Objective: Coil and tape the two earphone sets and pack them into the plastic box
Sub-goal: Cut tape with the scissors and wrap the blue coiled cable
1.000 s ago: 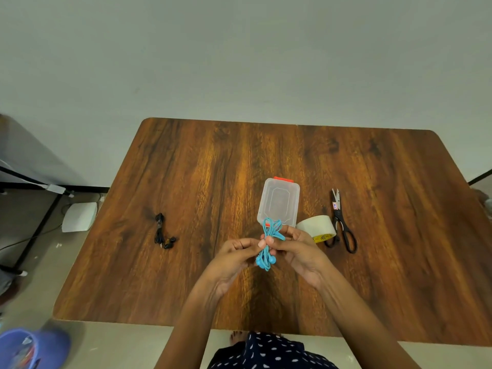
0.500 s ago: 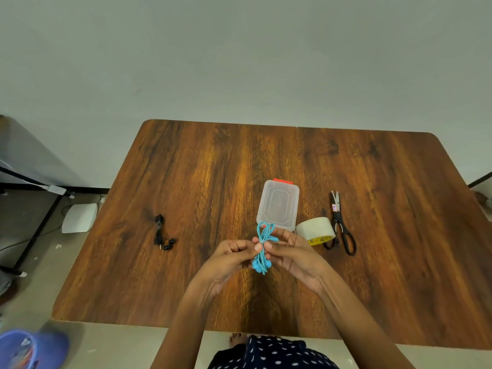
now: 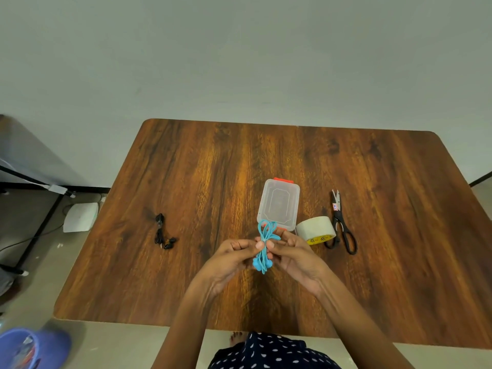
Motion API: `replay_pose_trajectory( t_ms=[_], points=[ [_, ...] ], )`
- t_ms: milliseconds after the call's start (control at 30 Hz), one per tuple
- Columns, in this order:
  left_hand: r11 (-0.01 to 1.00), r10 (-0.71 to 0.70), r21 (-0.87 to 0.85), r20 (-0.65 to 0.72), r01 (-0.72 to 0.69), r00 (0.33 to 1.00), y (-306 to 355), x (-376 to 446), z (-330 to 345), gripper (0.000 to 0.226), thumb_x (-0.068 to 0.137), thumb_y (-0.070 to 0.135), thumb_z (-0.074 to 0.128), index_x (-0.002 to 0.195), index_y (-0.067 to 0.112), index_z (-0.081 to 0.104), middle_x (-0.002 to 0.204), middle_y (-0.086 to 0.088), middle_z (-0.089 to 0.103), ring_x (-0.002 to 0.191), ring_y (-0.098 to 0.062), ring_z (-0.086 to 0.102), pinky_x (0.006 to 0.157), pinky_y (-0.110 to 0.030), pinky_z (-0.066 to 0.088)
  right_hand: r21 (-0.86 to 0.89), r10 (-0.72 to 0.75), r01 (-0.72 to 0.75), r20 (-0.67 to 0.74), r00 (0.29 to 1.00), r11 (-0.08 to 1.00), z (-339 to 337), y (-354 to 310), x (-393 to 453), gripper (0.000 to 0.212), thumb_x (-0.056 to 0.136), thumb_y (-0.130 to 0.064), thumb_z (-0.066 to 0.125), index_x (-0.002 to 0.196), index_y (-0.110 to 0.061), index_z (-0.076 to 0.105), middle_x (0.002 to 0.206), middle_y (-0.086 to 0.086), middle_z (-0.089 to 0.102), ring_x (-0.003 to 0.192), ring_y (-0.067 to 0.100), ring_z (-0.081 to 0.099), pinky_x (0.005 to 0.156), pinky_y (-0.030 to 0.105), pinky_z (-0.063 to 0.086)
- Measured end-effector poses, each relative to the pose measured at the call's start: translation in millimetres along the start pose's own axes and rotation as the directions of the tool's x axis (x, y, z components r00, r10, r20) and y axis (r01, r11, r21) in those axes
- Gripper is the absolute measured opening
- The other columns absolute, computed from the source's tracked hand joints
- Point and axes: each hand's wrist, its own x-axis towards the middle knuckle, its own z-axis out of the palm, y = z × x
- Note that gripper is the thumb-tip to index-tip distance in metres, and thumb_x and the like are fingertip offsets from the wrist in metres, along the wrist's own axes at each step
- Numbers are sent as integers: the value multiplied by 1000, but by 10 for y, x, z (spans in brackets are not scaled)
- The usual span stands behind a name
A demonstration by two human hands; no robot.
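Where the two thumbs meet above the near middle of the table, both hands pinch the blue earphones at the bundle's waist. On the left hand the fingers are curled in toward the palm, thumb tip pressed to the cord; on the right hand the thumb presses from the other side while the fingers wrap behind the bundle, one fingertip showing beside the upper loops. Cord loops fan out above the pinch and overlap the near edge of the box in this view; the earbuds hang below it, held off the wood.

Just beyond the hands lies the clear box, lid on, with an orange latch at its far end. To its right, near the right hand, the tape roll rests on the table, and the scissors lie just beside the roll, blades pointing away. Well to the left, apart from everything else, the black earphones lie in a loose bunch on the wood.
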Motion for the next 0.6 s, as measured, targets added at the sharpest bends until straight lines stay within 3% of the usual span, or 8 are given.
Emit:
replay_pose_trajectory(
  t_ms=[333,433,600],
  points=[
    [999,12,48,-4,-12,1000,24,22,-32,43,77,38,67,102,3,72,99,-15,72,94,-21,67,89,-33,52,43,-2,2,6,1000,999,-26,43,52,53,75,-2,72,125,-3,56,119,19,65,101,23,67,78,30,56],
    [998,21,66,7,-22,1000,31,29,-26,47,76,42,69,104,5,72,100,-15,72,95,-21,67,91,-34,50,38,-4,4,19,1000,999,-26,20,39,47,74,-1,71,120,-3,59,108,15,69,92,21,68,73,28,56],
    [998,43,34,42,-44,998,-12,35,35,38,82,41,67,100,8,73,97,-12,73,94,-22,68,86,-29,53,4,-2,2,48,999,1000,5,-45,42,39,72,-1,70,109,-1,58,80,6,69,62,11,64,61,26,56]
  ],
)
